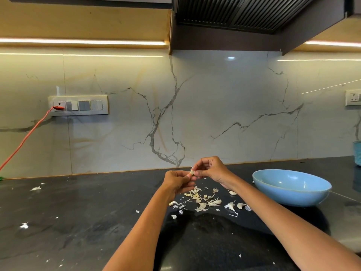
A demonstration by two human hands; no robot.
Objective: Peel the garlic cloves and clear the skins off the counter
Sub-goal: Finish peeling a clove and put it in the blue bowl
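Both hands are raised above the dark counter (82,208), pinching one small garlic clove (192,172) between their fingertips. My left hand (176,182) holds it from below left, and my right hand (212,169) grips its upper end from the right. Under the hands lies a pile of papery garlic skins (201,200). Unpeeled cloves (241,205) lie on the counter to the right of the pile, and another clove (232,192) sits nearer the bowl.
A light blue bowl (291,187) stands on the counter at the right. Stray skin bits (35,188) lie at the left. An orange cable (25,139) runs from the wall socket panel (78,105). A teal container (357,153) is at the right edge.
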